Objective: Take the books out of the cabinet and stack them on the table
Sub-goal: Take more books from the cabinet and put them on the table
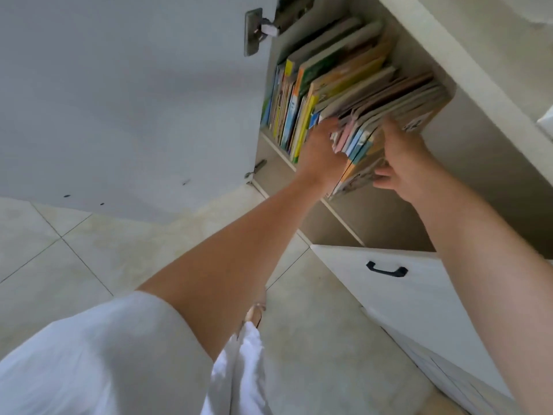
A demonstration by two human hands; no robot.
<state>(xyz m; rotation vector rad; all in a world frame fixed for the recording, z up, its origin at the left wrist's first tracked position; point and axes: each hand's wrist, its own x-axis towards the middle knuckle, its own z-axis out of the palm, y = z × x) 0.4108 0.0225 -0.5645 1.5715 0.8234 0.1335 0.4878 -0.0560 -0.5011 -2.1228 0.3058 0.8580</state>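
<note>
Both hands (359, 157) around leaning books (368, 121).

We see a pale tiled floor (89, 259) with thin dark grout lines across the near left. At the near right stands a closed white door (419, 310) with a black handle (386, 269). Our white clothing (98, 363) fills the near left corner, and a sandalled foot (254, 317) shows just beyond it
</note>
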